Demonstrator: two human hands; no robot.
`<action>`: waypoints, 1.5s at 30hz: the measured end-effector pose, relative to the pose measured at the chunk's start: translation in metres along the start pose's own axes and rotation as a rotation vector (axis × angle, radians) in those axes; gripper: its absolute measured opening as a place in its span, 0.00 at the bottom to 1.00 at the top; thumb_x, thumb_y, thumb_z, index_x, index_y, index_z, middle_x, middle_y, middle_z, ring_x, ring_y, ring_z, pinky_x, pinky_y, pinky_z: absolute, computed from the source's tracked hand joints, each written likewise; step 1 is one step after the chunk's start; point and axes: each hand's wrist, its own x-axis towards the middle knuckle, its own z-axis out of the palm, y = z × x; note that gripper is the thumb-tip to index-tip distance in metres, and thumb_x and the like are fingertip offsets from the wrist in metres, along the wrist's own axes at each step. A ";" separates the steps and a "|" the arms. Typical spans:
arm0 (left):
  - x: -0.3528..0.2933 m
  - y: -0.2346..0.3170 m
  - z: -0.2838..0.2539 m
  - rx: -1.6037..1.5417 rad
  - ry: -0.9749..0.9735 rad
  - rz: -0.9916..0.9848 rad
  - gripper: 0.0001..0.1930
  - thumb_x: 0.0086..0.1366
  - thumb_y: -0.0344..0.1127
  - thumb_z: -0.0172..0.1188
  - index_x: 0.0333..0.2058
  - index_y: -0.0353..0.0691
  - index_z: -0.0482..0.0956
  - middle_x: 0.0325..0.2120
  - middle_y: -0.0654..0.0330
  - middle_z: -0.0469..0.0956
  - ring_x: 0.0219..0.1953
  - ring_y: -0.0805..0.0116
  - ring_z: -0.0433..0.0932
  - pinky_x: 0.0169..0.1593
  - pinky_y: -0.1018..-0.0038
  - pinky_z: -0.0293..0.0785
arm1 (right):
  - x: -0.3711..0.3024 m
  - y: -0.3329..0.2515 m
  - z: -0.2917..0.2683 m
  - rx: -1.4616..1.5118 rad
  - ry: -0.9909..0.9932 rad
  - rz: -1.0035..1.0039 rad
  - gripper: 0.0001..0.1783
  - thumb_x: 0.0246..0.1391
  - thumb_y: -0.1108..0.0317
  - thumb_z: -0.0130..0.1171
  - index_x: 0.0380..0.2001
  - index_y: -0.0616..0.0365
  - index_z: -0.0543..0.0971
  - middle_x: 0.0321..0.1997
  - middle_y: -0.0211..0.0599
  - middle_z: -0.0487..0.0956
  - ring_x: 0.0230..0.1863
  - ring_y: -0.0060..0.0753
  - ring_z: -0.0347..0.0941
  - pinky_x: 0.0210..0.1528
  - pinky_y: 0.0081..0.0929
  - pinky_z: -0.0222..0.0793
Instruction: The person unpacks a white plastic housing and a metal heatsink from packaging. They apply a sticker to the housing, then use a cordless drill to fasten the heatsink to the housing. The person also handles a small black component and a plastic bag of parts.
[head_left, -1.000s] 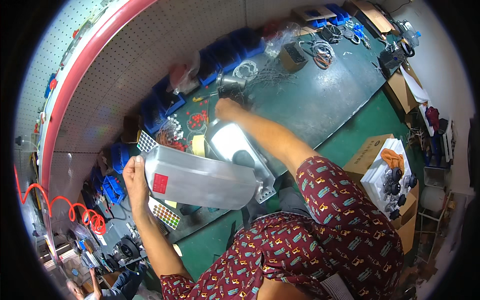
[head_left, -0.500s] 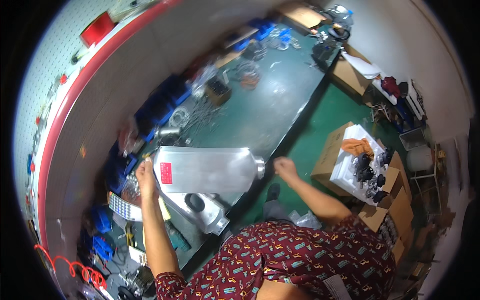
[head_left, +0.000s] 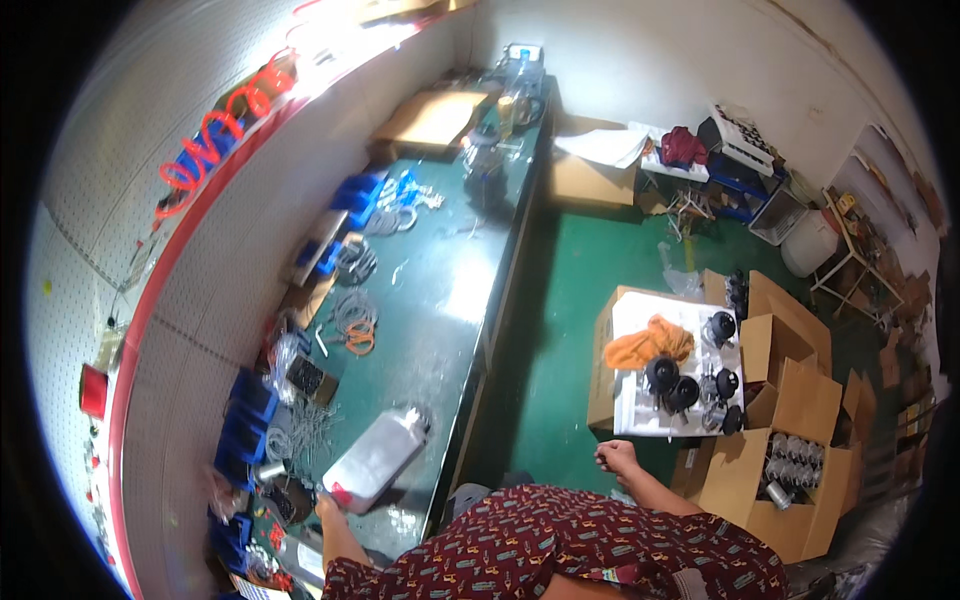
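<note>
A flat silver metal canister (head_left: 380, 455) with a short round neck and a red label slants over the green workbench. At its near end, my left hand (head_left: 328, 508) is closed on the edge by the label. Whether the canister rests on the bench or is held just above it, I cannot tell. A second pale metal piece (head_left: 298, 552) lies partly hidden beside my left forearm. My right hand (head_left: 617, 457) is out over the floor, its fingers curled together near the white foam tray (head_left: 630, 405); anything inside them is too small to make out.
Blue bins (head_left: 243, 420), wire coils (head_left: 355, 315) and a box of small dark parts (head_left: 312, 380) line the bench's wall side. Several black-capped parts (head_left: 680, 393) and an orange cloth (head_left: 650, 345) sit on the foam tray. Open cartons (head_left: 745, 480) stand at right.
The view has swung toward the right, bringing the cartons nearer. My right hand has moved away from the canister's neck toward the foam tray. The left hand keeps hold of the canister, now slanted.
</note>
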 end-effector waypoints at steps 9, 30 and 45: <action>0.032 0.109 0.111 0.222 0.252 0.703 0.15 0.56 0.34 0.58 0.34 0.24 0.78 0.31 0.40 0.81 0.33 0.42 0.80 0.40 0.54 0.75 | 0.092 -0.195 0.109 0.048 -0.330 -0.128 0.09 0.61 0.66 0.60 0.42 0.57 0.81 0.35 0.30 0.83 0.32 0.21 0.79 0.32 0.22 0.76; -0.427 0.513 0.725 0.213 -0.974 1.005 0.44 0.61 0.58 0.65 0.64 0.28 0.64 0.62 0.41 0.69 0.63 0.54 0.69 0.65 0.66 0.64 | 0.362 -0.538 0.207 0.670 -0.608 0.261 0.44 0.63 0.36 0.51 0.66 0.62 0.58 0.52 0.55 0.76 0.50 0.50 0.76 0.51 0.47 0.77; -0.457 0.386 0.654 -0.012 -0.922 0.799 0.32 0.55 0.23 0.56 0.61 0.35 0.62 0.53 0.51 0.70 0.57 0.62 0.72 0.63 0.66 0.67 | 0.398 -0.605 0.278 1.130 -1.027 0.371 0.51 0.54 0.19 0.41 0.64 0.50 0.71 0.65 0.42 0.73 0.62 0.52 0.70 0.64 0.57 0.66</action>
